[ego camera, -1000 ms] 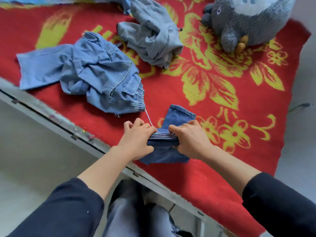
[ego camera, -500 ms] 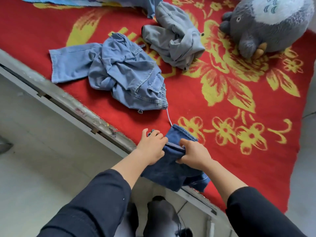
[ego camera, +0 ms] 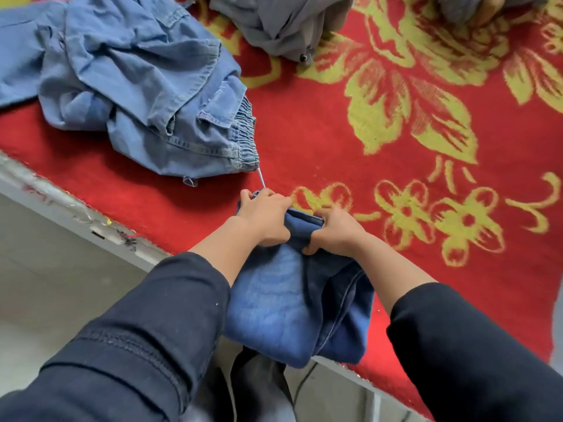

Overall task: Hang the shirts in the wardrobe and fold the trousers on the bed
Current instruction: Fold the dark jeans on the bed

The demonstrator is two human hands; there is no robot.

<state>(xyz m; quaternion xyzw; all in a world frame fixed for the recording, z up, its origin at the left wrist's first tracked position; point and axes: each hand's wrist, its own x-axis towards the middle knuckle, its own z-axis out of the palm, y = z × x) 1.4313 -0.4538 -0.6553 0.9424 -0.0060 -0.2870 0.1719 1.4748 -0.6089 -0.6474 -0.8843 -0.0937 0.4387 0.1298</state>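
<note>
Gripping the upper edge of dark jeans (ego camera: 292,303) with left hand (ego camera: 265,220) and right hand (ego camera: 332,233), fingers curled into the denim, side by side. Draped over the near edge of the red flowered blanket (ego camera: 304,132), partly hanging off. Behind, crumpled light blue trousers (ego camera: 146,86) and a grey garment (ego camera: 283,22).

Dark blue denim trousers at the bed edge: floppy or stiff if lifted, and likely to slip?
Probably floppy: the dark blue denim trousers sag over the grey bed rail below the hands. Likely not slippery: left hand and right hand bunch the cloth firmly.
</note>
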